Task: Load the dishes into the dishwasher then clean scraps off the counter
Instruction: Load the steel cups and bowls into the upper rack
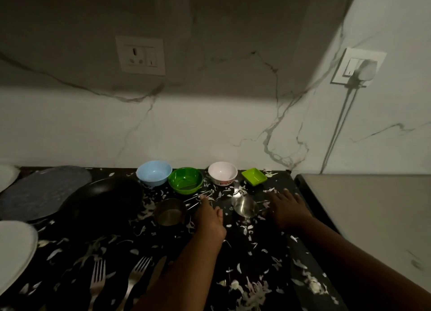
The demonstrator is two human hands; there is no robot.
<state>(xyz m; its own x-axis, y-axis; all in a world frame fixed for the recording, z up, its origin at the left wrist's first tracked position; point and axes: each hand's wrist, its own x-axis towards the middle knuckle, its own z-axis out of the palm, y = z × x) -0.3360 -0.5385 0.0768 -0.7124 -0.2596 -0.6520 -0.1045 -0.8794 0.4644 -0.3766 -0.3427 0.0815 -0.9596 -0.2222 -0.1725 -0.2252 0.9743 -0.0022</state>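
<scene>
Where fingers (203,200) reach, tongs (198,197) touching, cup (245,208) beside

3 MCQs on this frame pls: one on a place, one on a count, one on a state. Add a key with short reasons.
1. Where is the square green dish?
A. right of the white bowl
B. inside the black pan
C. on the grey plate

2. How many forks lie at the near counter edge?
A. none
B. two
C. five

3. What is the right hand doing?
A. lifting the blue bowl
B. holding a fork
C. lying flat beside the steel cup

Key: 1 A, it sits at the row's right end. 2 B, one fork and another show. 3 C, its fingers are spread on the counter, gripping nothing.
</scene>
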